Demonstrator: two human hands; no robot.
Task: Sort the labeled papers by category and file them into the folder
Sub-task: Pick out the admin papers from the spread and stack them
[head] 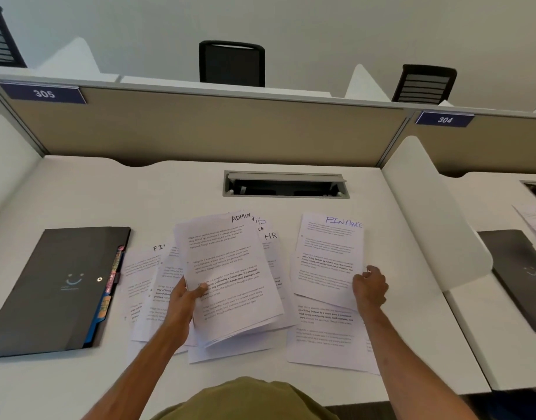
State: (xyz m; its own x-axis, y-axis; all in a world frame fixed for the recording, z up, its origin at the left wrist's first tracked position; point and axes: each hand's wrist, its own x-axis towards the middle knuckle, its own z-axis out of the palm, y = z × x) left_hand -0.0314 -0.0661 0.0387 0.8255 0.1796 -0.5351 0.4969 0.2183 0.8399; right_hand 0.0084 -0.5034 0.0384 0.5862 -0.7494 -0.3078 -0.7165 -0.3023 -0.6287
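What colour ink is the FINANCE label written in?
Blue, on the FINANCE sheet in the right hand; head view.

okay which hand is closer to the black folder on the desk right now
Left. The left hand grips the ADMIN-topped stack just right of the black folder, with loose sheets between them. The right hand holds the FINANCE sheet far across the desk.

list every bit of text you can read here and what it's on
"305": blue sign on the partition.
"304": blue sign on the next partition.
"ADMIN": top sheet of the stack in the left hand.
"FINANCE", last letter unclear: sheet in the right hand.
"HR": sheet behind the stack.
"FI", rest covered: sheet beside the folder.
Printed paragraphs, folder tabs and folder logo: too small or blurred.
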